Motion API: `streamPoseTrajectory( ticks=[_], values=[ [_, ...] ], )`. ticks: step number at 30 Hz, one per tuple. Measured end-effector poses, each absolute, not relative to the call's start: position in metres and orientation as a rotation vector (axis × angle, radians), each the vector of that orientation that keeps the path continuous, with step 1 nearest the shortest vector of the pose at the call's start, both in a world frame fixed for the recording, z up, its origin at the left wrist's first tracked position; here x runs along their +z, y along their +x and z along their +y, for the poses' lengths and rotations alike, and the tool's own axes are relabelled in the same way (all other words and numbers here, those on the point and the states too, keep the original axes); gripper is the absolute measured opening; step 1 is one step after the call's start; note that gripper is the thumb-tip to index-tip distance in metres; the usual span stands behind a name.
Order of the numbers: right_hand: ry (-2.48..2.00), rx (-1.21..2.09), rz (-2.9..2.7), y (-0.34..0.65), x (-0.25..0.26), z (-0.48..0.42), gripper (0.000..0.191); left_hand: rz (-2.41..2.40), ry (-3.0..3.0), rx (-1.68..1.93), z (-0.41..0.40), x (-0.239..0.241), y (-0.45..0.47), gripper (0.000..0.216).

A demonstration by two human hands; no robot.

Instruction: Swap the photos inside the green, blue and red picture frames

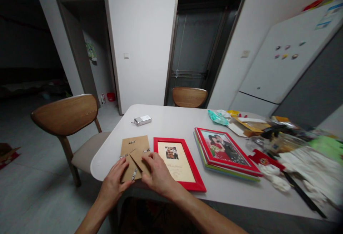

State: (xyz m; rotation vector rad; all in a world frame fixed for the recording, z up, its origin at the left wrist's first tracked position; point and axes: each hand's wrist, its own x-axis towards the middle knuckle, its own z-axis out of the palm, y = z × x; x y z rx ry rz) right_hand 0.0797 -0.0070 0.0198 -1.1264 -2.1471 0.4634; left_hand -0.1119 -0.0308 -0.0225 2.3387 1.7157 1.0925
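A brown picture-frame backing board [140, 143] with several metal clips lies near the left end of the table. My left hand [113, 177] grips its near left corner, fingertips by the left clip and thumb by the near edge. A brown stand flap [139, 157] on the board is slightly lifted, with a dark gap along one side. My right hand [158, 174] is closed at the flap and the board's right side, its thumb low by the flap's edge. Just right of it lies a red picture frame [189, 159] around a cream insert with a small photo.
A stack of colourful frames [225, 148] sits at mid-table. Plastic bags, packaging, white cloth [308, 169] and a black strip [305, 194] crowd the right end. A small silver-white device [143, 120] lies at the back left. Wooden chairs [66, 114] stand left and behind.
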Motion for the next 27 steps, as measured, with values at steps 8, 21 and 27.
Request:
streamPoseTrajectory(
  ticks=[8,21,27],
  values=[
    [-1.246,0.395,-2.054,0.171,0.024,-0.012,0.035,1.481,2.374,0.984,-0.018,0.002,-0.020,0.047],
    [-1.484,0.205,-2.107,0.204,-0.012,-0.005,0.033,1.392,2.403,0.770,-0.007,-0.015,0.012,0.034],
    [-1.468,0.049,-2.183,0.206,-0.022,-0.002,0.030,1.370,2.407,0.662,-0.013,-0.009,0.008,0.053]
  ],
)
